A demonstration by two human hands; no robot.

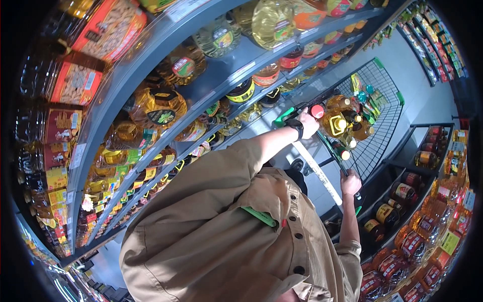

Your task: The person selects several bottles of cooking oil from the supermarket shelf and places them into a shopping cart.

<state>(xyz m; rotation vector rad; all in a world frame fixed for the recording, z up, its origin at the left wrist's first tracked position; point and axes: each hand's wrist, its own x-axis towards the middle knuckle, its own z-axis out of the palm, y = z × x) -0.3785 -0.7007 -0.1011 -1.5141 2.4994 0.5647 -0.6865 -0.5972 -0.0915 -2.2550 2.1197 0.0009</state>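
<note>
A wire shopping cart (392,128) with green corner pieces stands before me, its white push bar (317,171) towards my body. My left hand (308,124), with a dark watch at the wrist, is curled at the cart's near left corner, against a red-capped bottle (317,111); what its fingers hold is hidden. Gripping the cart's near right side is my right hand (351,183). Inside the cart are several oil bottles (336,124), dark-capped and light-capped, near the push bar. Green and yellow packets (373,104) lie beyond them.
Tall shelves (226,85) of large oil bottles run along the left, close to my left arm. On the right stand a dark low rack (396,170) of dark bottles and rows of amber oil bottles (415,241). Grey tiled floor (411,94) shows beyond the cart, with packet shelves (430,41) farther off.
</note>
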